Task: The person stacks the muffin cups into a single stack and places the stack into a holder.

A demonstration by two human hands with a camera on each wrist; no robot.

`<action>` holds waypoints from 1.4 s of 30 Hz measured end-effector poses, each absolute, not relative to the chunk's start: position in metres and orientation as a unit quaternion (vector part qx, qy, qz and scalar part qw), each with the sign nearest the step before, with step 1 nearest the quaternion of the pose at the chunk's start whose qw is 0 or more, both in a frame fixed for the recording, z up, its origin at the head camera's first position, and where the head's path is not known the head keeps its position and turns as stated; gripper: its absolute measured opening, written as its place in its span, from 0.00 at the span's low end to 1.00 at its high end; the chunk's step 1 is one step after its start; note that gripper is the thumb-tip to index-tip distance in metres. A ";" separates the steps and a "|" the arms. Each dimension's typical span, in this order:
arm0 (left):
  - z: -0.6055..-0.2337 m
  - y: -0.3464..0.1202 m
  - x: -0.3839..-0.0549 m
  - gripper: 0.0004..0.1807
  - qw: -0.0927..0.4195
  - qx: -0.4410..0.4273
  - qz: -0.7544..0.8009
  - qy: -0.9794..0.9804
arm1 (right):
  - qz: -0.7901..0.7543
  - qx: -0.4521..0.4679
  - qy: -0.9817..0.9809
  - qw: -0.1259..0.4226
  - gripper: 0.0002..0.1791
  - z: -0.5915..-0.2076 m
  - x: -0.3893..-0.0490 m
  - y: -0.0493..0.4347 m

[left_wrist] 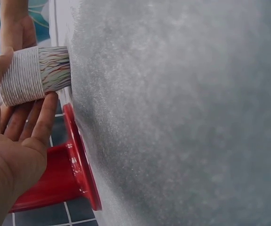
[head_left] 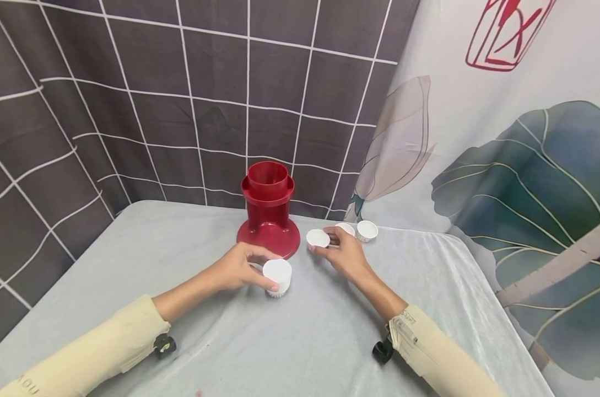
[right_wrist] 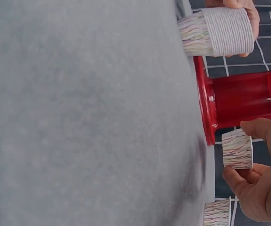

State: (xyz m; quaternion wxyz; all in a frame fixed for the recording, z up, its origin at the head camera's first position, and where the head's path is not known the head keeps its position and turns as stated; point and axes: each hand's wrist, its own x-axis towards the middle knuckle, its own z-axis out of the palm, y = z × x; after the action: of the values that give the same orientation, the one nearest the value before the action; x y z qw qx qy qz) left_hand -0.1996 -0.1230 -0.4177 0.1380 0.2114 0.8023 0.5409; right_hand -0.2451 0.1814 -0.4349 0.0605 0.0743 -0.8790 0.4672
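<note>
My left hand [head_left: 241, 268] grips a stack of nested white paper cups [left_wrist: 25, 77] whose lower sides carry thin coloured wavy lines. In the right wrist view the same stack [right_wrist: 218, 33] shows many rims packed together. With thumb and fingers, my right hand [head_left: 343, 252] pinches one small paper cup [right_wrist: 237, 149] with the same wavy pattern. From above, that cup [head_left: 318, 238] looks white inside and is held to the right of the red stand [head_left: 268, 237]. Behind the right fingers a second cup [head_left: 346, 229] is partly hidden, and another cup [head_left: 367, 231] stands beside it.
The red stand has a round base and an open tube on top, near the back of the table. A pale grey cloth [head_left: 180, 231] covers the table. Dark gridded fabric [head_left: 210, 99] hangs behind, and a leaf-printed curtain [head_left: 538, 182] hangs at the right.
</note>
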 end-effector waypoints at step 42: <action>-0.420 -0.123 -0.201 0.29 0.135 0.217 0.538 0.804 | 0.536 0.123 -0.835 0.007 0.30 -0.382 -0.190 0.154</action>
State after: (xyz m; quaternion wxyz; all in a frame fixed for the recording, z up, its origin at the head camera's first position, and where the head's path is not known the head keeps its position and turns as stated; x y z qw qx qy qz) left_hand -0.2007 -0.1231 -0.4196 0.1353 0.2169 0.8035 0.5376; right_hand -0.1898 0.1542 -0.3824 0.0067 0.1234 -0.8349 0.5363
